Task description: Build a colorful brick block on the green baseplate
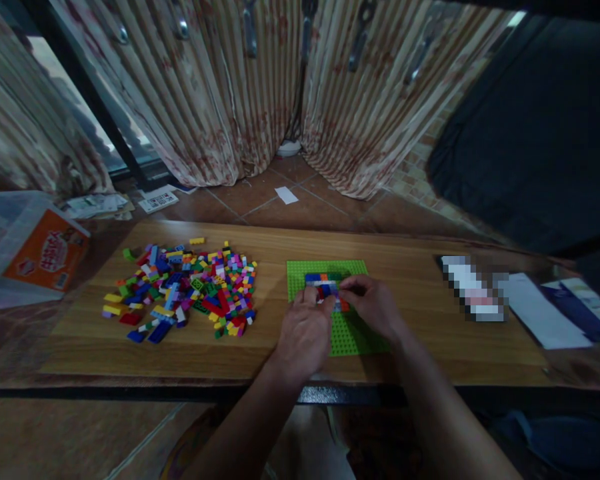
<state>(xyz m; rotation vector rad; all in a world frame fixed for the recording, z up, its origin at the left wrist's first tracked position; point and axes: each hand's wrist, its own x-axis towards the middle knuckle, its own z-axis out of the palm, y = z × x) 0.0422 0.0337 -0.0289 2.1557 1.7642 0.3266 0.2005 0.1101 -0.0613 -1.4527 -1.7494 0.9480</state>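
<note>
Two forearms point(257, 413), two hands point(306, 330), one baseplate point(349, 339)

Tabletop point(420, 293) is smooth-looking grained wood. Bricks point(220, 303) are hard plastic; baseplate point(350, 339) is studded plastic. Bin point(10, 227) is translucent plastic. Curtains point(195, 100) are pleated cloth.

On the brown wooden tabletop point(420, 300), a flat, green, studded baseplate point(350, 337) marks the clock's centre and bears multicoloured, rectangular fitted bricks point(324, 277) in its twelve o'clock half. At nine o'clock lies a loose heap of multicoloured plastic bricks point(195, 287), with a translucent plastic box point(10, 220) farther out past the tabletop's end; at three o'clock, a white rectangular sheet point(545, 313). Between eleven and twelve, behind the tabletop, a white rectangular slip point(286, 195) lies on the reddish tiled floor point(330, 208), before striped fabric curtains point(200, 100).
</note>
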